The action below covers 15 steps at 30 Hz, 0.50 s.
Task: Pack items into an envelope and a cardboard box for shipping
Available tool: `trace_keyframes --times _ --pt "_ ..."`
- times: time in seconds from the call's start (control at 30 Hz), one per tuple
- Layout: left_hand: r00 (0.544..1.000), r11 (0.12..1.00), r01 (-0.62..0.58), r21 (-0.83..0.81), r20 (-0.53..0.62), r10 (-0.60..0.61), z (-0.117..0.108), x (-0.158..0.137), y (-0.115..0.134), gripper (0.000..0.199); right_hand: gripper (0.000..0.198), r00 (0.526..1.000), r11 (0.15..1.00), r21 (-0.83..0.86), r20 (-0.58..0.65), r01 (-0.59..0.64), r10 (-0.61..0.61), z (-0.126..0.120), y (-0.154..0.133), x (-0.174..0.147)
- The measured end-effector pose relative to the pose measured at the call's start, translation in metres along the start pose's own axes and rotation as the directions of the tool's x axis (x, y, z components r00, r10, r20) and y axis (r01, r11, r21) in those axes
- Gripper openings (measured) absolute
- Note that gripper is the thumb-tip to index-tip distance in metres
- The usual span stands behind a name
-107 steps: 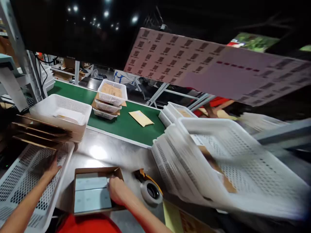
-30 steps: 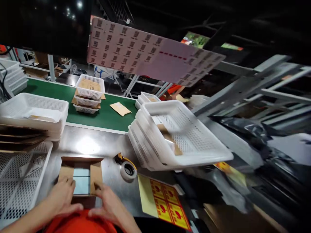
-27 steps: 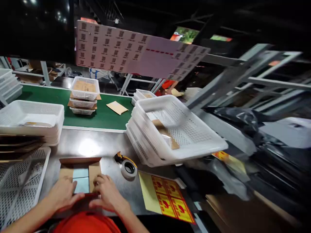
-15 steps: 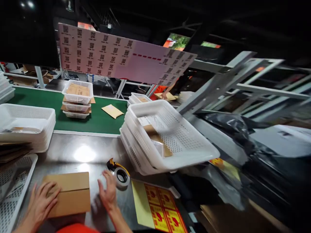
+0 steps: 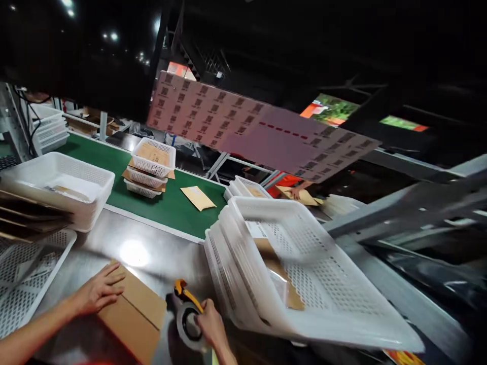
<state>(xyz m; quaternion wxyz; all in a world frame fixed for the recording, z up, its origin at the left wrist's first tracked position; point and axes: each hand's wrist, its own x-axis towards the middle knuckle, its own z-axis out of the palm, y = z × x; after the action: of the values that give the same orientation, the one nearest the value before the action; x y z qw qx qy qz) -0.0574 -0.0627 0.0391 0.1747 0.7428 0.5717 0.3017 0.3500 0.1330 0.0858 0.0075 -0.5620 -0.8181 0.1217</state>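
Observation:
A closed brown cardboard box (image 5: 133, 312) lies on the steel worktop (image 5: 152, 248) near its front edge. My left hand (image 5: 97, 291) rests flat on the box's top flaps with fingers spread. My right hand (image 5: 209, 324) grips a tape dispenser (image 5: 186, 317) with a yellow handle and a clear roll, standing just right of the box.
A tilted stack of white perforated baskets (image 5: 304, 274) holding a brown packet sits at the right. More white baskets (image 5: 57, 185) and flat cardboard sheets (image 5: 26, 213) are at the left. A green conveyor (image 5: 171, 208) carries stacked baskets (image 5: 150, 167) and a brown envelope (image 5: 198, 197). A sheet of codes (image 5: 258, 132) hangs overhead.
The box's flaps were folded shut by both hands. My right hand then left the box and took hold of the tape dispenser; my left hand stays pressing on the box.

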Motion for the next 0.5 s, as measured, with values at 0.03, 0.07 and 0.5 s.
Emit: trace_keyframes --times 0.03,0.07,0.5 --pt "1.0 0.998 0.027 -0.059 0.011 -0.027 0.0 0.004 0.001 0.034 0.044 1.0 0.998 0.068 -0.018 0.007 -0.006 -0.01 -0.005 -0.008" --pt "0.998 0.992 0.057 -0.116 0.024 -0.054 0.0 0.007 -0.001 0.032 0.051 0.997 0.986 0.155 -0.062 0.058 -0.049 -0.021 -0.012 -0.016" --pt "0.943 0.898 0.268 -0.348 -0.095 -0.318 0.009 -0.001 0.014 0.033 0.083 0.645 0.672 0.023 -0.307 0.74 -0.7 0.017 -0.125 -0.057"
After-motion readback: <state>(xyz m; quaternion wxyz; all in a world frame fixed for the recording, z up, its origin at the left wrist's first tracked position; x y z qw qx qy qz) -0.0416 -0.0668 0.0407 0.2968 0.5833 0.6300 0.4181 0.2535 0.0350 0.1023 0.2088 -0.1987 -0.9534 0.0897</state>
